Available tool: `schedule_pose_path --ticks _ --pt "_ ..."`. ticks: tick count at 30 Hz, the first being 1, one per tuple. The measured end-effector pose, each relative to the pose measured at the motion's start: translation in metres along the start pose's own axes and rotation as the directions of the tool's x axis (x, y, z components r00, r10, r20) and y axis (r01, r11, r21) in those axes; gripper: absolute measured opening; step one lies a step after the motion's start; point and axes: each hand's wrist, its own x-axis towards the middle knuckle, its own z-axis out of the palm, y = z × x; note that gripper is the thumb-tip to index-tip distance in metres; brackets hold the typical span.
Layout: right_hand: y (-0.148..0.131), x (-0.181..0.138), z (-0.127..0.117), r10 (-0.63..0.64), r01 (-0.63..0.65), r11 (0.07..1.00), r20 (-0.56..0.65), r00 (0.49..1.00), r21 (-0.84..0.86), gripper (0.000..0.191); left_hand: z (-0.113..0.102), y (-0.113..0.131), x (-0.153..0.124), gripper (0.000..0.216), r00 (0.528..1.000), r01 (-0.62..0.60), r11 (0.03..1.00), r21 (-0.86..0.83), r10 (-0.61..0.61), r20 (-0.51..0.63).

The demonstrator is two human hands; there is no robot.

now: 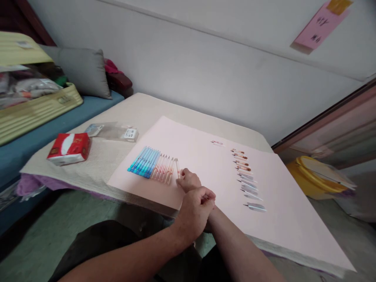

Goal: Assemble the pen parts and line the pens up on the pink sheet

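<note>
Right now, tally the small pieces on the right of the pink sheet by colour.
brown pieces: 4
grey pieces: 5
pink piece: 1
Total: 10

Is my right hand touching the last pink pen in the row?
Touching. Head view: the right hand has its fingers on the near end of the last pink pen, no gap.
</note>
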Motion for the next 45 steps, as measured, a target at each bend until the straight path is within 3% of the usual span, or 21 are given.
schedule_pose_path --ticks 10,16,22,32,45 --pt "-0.006 -0.003 0.004 -0.042 0.040 0.993 -0.020 0.999 -0.108 0.025 0.001 0.003 0.001 0.014 1.000 0.017 1.000 -0.004 -0.017 0.001" --pt "0.003 0.007 0.006 0.015 -0.014 0.999 -0.036 0.999 0.038 0.018 -0.001 0.001 -0.001 0.015 1.000 -0.011 1.000 -0.008 0.011 0.000" --pt "0.012 0.009 0.003 -0.026 -0.012 0.944 0.110 0.994 0.329 0.008 0.000 -0.001 0.000 0.017 1.000 -0.017 1.000 0.003 0.017 0.010" --pt "0.018 0.016 0.013 -0.013 -0.013 0.935 0.072 0.997 0.354 0.012 0.002 -0.002 0.000 0.017 1.000 -0.020 1.000 0.001 0.020 0.006" --pt "-0.010 0.010 0.017 -0.060 -0.005 0.892 0.128 0.990 0.452 0.018 0.001 -0.001 -0.002 0.015 1.000 0.013 1.000 -0.019 -0.012 0.026"
